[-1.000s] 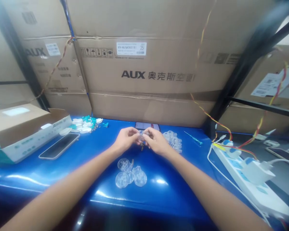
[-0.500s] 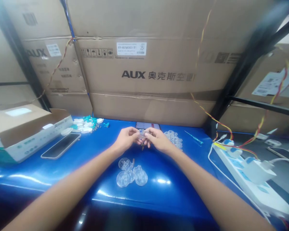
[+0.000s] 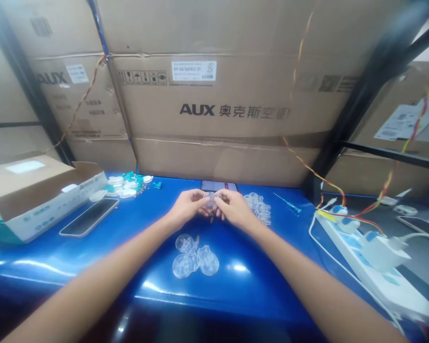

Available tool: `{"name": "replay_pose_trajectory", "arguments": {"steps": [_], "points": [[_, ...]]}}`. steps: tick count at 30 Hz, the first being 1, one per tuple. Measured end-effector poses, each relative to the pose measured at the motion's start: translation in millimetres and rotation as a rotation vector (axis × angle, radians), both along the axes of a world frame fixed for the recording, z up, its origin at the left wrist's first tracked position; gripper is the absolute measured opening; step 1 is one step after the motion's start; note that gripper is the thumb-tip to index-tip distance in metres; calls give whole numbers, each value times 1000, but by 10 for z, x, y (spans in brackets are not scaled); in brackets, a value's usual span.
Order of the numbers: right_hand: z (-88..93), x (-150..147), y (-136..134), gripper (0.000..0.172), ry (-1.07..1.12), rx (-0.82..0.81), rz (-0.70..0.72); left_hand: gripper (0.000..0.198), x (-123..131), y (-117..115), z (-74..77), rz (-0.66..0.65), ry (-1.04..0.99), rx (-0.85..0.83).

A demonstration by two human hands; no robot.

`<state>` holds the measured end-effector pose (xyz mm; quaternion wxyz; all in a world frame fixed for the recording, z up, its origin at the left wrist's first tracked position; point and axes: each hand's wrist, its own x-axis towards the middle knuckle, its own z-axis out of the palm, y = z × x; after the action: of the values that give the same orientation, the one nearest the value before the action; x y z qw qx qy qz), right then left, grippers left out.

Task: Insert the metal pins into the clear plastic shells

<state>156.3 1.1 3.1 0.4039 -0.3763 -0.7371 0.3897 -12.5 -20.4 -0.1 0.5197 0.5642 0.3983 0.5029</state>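
Observation:
Between them, my left hand (image 3: 190, 206) and my right hand (image 3: 232, 206) grip a small clear plastic piece (image 3: 210, 198), fingers closed on its two sides above the blue table. A short brownish bit shows just under it; what that is I cannot make out. Closer to me lie several similar clear round plastic pieces (image 3: 208, 261) in a loose cluster. To the right of my right hand is a pile of more clear plastic pieces (image 3: 258, 207). A flat dark-screened device (image 3: 219, 186) lies behind my hands.
On the left are an open carton (image 3: 57, 205), a phone (image 3: 90, 217) and a heap of white and teal parts (image 3: 127, 185). A teal screwdriver (image 3: 288, 203) lies right. Farther right runs a white power strip (image 3: 370, 267) with plugs and cables. Large cardboard boxes (image 3: 214, 128) stand behind.
My fingertips have shifted slightly around the clear piece, and the right fingers sit a little closer in. Both hands keep hold; the other things stay where they were.

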Motion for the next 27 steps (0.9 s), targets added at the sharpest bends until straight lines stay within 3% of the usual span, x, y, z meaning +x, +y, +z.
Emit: {"name": "replay_pose_trajectory", "arguments": {"steps": [6,14,27], "points": [[4,-4,-8,12,1,-9,6,39,-22,16,-18,-17,19,-1],[-7,4,78,11,94,-205,13,43,-57,61,-29,-67,-65,-3],[7,33,72,12,78,-158,21,39,-49,78,-57,-75,-46,-75]]}}
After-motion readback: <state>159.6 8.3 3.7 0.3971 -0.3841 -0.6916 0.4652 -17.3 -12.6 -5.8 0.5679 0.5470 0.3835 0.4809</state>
